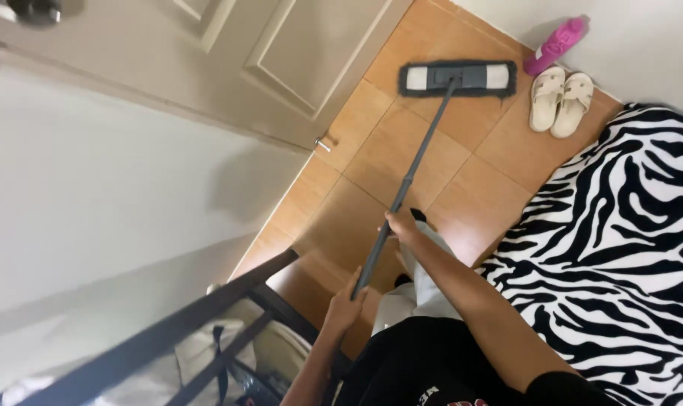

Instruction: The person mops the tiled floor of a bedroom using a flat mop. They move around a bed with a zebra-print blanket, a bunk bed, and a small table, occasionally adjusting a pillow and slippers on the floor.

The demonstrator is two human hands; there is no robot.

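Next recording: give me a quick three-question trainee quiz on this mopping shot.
1. True or false: both hands grip the mop handle.
2. Which hand sits higher up the handle, nearer the mop head: A left hand, B right hand?
3. What footwear stands on the floor tiles beside the pink bottle?

Key: 1 true; 2 B; 3 a pair of cream slippers.
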